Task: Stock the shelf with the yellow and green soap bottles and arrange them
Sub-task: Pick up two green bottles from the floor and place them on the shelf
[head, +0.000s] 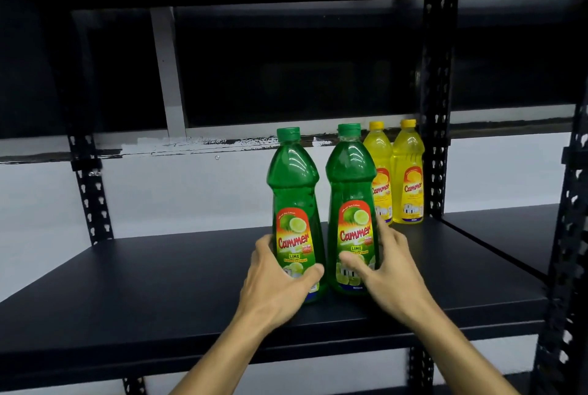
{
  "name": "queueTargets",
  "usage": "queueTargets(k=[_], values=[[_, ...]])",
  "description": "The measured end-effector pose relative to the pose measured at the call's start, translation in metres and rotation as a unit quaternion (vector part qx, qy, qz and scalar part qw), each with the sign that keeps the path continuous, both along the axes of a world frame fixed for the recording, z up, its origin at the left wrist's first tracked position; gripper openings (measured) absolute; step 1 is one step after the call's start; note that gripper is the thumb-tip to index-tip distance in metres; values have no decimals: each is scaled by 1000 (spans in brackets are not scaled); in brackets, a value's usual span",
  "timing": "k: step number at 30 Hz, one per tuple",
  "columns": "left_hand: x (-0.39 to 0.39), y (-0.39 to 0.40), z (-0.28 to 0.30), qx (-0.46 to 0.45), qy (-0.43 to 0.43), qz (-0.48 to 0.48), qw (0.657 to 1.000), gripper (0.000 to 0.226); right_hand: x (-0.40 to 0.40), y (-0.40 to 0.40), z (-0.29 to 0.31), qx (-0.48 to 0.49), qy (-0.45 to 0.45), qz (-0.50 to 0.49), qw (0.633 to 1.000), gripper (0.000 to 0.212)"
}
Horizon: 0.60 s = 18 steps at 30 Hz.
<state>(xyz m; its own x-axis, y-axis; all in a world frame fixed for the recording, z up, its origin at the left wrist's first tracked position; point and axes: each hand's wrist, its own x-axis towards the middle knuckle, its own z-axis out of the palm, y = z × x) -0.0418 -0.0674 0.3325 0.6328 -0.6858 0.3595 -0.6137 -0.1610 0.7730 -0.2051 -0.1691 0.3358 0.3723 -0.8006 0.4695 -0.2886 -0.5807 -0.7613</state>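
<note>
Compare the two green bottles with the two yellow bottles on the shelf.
The green bottles stand near the shelf front; the yellow bottles stand at the back right. The left hand and the right hand each grip a green bottle; the yellow ones are untouched. Labels: lime versus yellow. All four are upright, capped, same shape, Cammer brand.

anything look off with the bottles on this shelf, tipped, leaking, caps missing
Nothing stands out. Both green bottles, left and right, stand upright and capped near the front of the shelf, each held by a hand. The two yellow bottles stand upright at the back. No spills show.
</note>
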Motion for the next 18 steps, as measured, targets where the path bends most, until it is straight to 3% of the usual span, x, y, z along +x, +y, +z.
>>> queueTargets(k=[3, 8, 15, 18], values=[[4, -1, -5, -15, -13, -4, 1000, 81, 10, 6, -1, -24, 50, -77, 995, 101], [3, -20, -3, -8, -31, 26, 999, 76, 19, -9, 2, -22, 62, -95, 993, 101], [10, -68, 15, 66, -54, 68, 994, 69, 43, -59, 7, -4, 68, -79, 995, 55], [15, -91, 17, 69, -59, 64, 994, 67, 54, -81, 9, -23, 111, -81, 990, 51]])
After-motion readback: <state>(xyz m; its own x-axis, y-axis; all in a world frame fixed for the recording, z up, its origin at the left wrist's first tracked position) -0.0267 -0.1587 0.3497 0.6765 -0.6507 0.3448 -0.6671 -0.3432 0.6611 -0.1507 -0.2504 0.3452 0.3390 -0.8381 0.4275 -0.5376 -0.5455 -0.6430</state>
